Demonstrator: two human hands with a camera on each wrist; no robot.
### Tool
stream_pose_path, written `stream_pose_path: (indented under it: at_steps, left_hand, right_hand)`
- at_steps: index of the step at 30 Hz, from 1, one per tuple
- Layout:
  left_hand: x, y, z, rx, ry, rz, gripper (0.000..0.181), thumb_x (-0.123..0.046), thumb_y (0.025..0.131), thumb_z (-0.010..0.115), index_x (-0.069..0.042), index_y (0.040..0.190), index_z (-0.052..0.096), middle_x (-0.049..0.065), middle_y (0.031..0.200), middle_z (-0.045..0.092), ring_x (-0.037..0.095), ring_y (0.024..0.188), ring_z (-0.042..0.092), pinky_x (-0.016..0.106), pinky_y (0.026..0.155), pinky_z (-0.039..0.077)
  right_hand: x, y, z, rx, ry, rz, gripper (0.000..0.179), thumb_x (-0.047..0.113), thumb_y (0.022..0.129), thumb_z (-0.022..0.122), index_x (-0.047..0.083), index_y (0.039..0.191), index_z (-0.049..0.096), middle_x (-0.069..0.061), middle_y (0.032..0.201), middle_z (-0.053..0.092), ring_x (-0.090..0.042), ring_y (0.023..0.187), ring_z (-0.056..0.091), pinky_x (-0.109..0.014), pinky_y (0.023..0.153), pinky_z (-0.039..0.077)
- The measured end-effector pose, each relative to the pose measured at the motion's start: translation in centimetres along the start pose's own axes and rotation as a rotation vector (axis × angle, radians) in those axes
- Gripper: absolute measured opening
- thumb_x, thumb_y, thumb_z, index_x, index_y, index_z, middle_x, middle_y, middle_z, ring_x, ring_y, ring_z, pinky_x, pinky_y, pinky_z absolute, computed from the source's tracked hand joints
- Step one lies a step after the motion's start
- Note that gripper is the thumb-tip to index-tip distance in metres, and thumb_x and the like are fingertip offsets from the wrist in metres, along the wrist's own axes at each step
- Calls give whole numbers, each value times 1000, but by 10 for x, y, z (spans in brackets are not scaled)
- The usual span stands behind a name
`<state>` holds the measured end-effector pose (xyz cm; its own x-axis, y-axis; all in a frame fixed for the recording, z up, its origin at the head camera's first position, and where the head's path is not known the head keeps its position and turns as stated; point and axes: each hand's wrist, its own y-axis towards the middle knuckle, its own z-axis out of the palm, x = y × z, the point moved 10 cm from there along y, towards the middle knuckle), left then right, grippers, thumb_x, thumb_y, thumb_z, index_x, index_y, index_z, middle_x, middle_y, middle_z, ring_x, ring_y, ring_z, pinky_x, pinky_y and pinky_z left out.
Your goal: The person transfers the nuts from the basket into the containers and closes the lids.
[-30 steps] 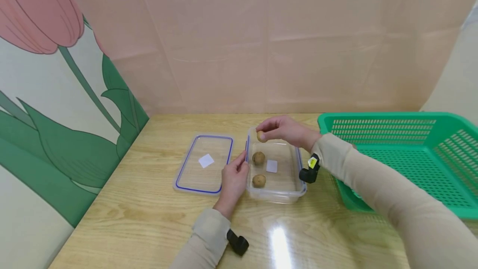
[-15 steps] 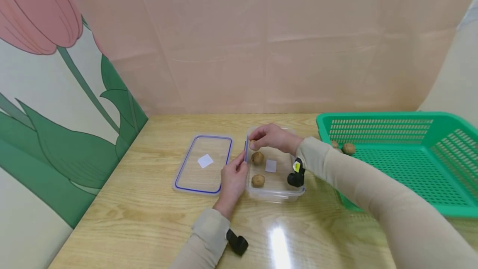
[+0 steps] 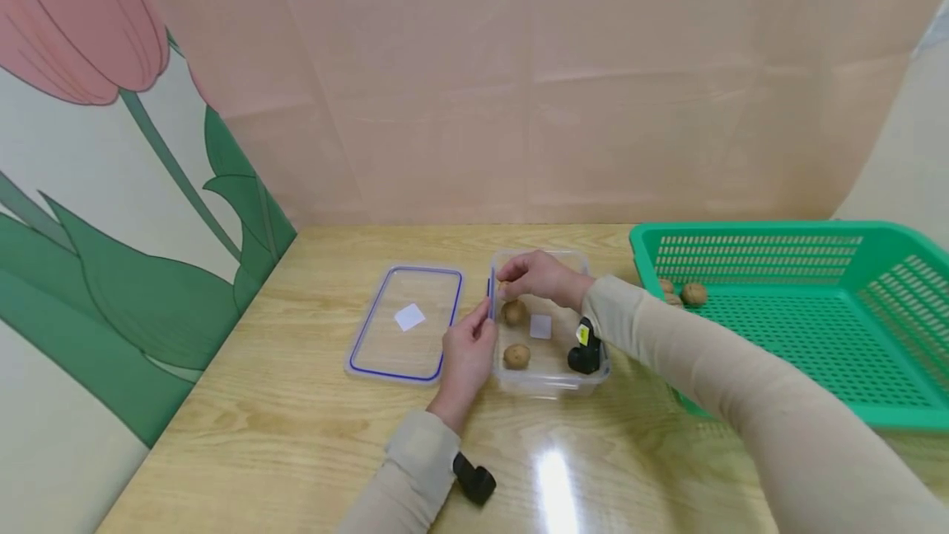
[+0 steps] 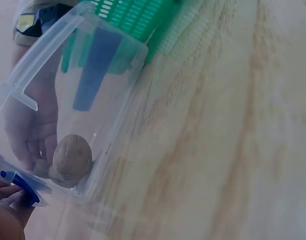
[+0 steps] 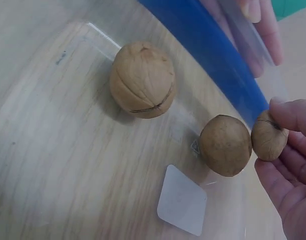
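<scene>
A clear food container (image 3: 552, 381) with blue seals stands on the table. My left hand (image 3: 469, 348) holds its left side by the blue-edged flap (image 4: 25, 187); part of the grip is hidden. Reaching inside at the far left corner, my right hand (image 3: 544, 277) pinches a walnut (image 5: 269, 136) between thumb and fingers. That walnut touches or nearly touches a second walnut (image 5: 226, 145) on the container floor. Another walnut (image 3: 516, 356) lies nearer the front, along the same left wall. A white square label (image 5: 182, 201) shows at the middle of the container's bottom.
Left of the container lies its clear lid (image 3: 406, 324) with a blue seal and a white square (image 3: 409, 317). At the right stands a green basket (image 3: 749, 252), with several walnuts (image 3: 694, 294) at its left end. A pink covering (image 3: 474, 89) hangs behind the table.
My right hand has moved left and lowered the walnut into the far left corner of the container. The walnuts in the basket came into view from behind the arm. My left hand stays put.
</scene>
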<state>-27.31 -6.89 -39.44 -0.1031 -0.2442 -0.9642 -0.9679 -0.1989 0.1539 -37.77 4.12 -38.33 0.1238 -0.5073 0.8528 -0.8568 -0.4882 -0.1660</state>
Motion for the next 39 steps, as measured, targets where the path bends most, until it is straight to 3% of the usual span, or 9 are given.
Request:
stream_pose_path:
  at_steps: [6, 12, 24, 32, 39]
  left_hand:
    - [-1, 0, 0, 6, -14, -10, 38, -8, 87, 50, -5, 125, 57, 11, 122, 60, 16, 102, 60, 24, 83, 53]
    - [2, 1, 1, 12, -23, -30, 39, -8, 88, 50, -5, 126, 55, 11, 123, 59, 17, 110, 58, 26, 88, 51]
    - [-1, 0, 0, 2, -12, -10, 38, -7, 88, 51, -6, 125, 56, 11, 121, 60, 19, 111, 57, 28, 89, 51]
    - [0, 0, 0, -2, -5, -6, 38, -7, 87, 51, -6, 125, 57, 11, 122, 60, 20, 112, 57, 28, 90, 50]
    - [1, 0, 0, -3, 14, -1, 38, -8, 87, 51, -6, 125, 57, 10, 122, 60, 20, 114, 56, 29, 91, 50]
  right_hand:
    - [-2, 2, 0, -16, 6, 15, 30, 9, 79, 70, -1, 107, 64, -10, 101, 67, -21, 97, 57, -36, 92, 45]
    - [-2, 2, 1, -20, 1, 13, 31, 8, 78, 69, -3, 107, 63, -12, 100, 67, -20, 93, 58, -31, 86, 47]
    - [-4, 3, -1, -30, -24, 36, 33, 13, 78, 70, 0, 108, 63, -12, 105, 66, -23, 99, 58, -37, 93, 45]
    - [0, 5, -13, -72, -28, 30, 34, 12, 81, 68, 0, 112, 62, -15, 115, 63, -28, 108, 56, -42, 98, 43]
    - [8, 0, -25, -61, 10, 35, 35, 17, 84, 66, 4, 116, 60, -13, 119, 60, -27, 114, 52, -45, 101, 40]
